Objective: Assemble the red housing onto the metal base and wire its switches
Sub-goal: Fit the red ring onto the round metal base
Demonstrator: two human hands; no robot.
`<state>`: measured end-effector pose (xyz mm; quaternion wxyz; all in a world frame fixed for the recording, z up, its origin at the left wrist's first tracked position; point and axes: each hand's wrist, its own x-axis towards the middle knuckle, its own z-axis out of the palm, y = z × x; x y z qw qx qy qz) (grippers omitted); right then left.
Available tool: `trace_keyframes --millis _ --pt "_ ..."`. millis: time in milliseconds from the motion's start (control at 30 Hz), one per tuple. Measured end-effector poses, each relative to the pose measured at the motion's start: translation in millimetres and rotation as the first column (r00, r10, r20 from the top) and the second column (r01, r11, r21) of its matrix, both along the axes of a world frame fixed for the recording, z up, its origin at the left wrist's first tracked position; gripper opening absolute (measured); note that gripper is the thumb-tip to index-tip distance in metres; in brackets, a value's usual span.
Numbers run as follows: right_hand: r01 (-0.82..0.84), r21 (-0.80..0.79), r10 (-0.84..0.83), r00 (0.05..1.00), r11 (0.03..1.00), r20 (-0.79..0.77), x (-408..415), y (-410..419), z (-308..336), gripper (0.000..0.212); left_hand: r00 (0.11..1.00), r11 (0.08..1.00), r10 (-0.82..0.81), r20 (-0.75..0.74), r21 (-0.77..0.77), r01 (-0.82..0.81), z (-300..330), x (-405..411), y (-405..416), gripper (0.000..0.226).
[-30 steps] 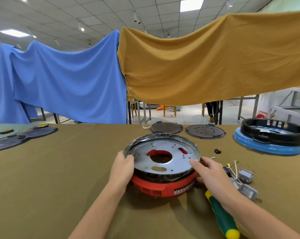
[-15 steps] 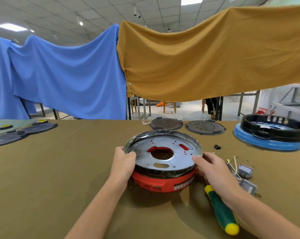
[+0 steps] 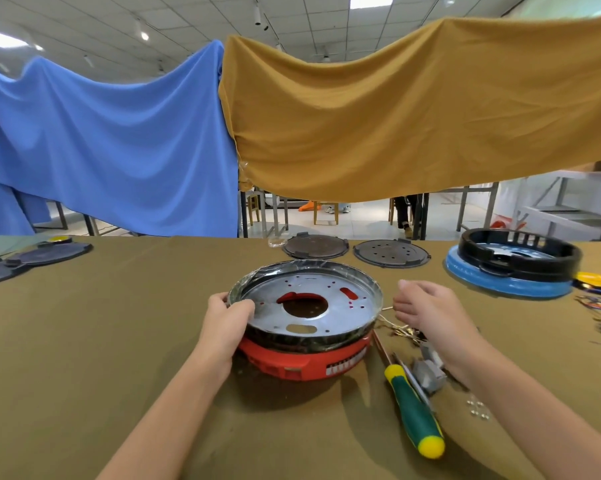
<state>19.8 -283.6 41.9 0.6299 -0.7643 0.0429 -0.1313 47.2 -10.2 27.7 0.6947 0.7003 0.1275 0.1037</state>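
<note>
Round silver metal base (image 3: 330, 306), seated atop the red plastic housing (image 3: 302, 362), centre of the olive-cloth tabletop (image 3: 84, 341). Left hand (image 3: 224, 327): fingers grasping the base's left rim. Right hand (image 3: 430, 313): beside the right rim, apart, fingers loosely curled, holding nothing. Green-and-yellow-handled screwdriver (image 3: 415, 410) and grey switches (image 3: 427, 372) lie near right.

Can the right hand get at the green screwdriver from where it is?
Probably yes: the right hand holds nothing, and the screwdriver lies uncovered just below it.
</note>
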Motion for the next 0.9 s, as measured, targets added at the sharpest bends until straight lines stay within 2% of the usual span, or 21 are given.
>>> trace_keyframes --millis 33,100,200,267,300,367,467,567,667,800,900 --pt "0.025 0.016 -0.025 1.0 1.0 0.005 1 -7 3 0.021 1.0 0.999 0.012 0.015 0.03 -0.013 0 0 1 0.048" --pt "0.071 0.017 -0.071 0.998 0.997 0.0 1 -19 6 0.018 0.994 0.969 0.072 0.088 0.23 -0.09 0 1 3 0.06" --pt "0.106 -0.121 -0.104 0.994 0.987 0.017 1 -31 6 0.016 0.941 0.796 0.03 0.338 0.561 -0.227 6 -11 -3 0.053" --pt "0.099 -0.318 -0.093 0.995 0.943 0.034 1 -36 5 0.012 0.871 0.651 -0.147 0.468 0.709 -0.271 12 -21 -12 0.044" --pt "0.083 -0.42 -0.077 0.997 0.904 0.032 1 -38 5 0.01 0.832 0.59 -0.259 0.49 0.763 -0.265 13 -26 -15 0.041" --pt "0.024 -0.589 -0.024 1.0 0.808 0.007 -1 -39 4 0.007 0.769 0.468 -0.466 0.437 0.86 -0.205 13 -32 -19 0.036" --pt "-0.121 -0.707 0.084 0.993 0.697 -0.086 -5 -37 5 0.005 0.719 0.328 -0.627 0.3 0.939 -0.106 12 -33 -20 0.035" --pt "-0.248 -0.75 0.149 0.969 0.613 -0.198 -9 -36 7 0.013 0.683 0.272 -0.675 0.279 0.955 -0.121 12 -33 -20 0.038" --pt "-0.262 -0.777 0.139 0.965 0.572 -0.222 -10 -42 11 0.012 0.65 0.245 -0.707 0.279 0.959 -0.144 12 -33 -22 0.038" --pt "-0.288 -0.765 0.156 0.957 0.576 -0.243 -18 -59 28 0.01 0.624 0.266 -0.71 0.326 0.945 -0.19 12 -35 -25 0.038" --pt "-0.442 -0.749 0.175 0.894 0.494 -0.413 -30 -69 41 0.011 0.602 0.307 -0.697 0.389 0.921 -0.24 11 -35 -26 0.037"
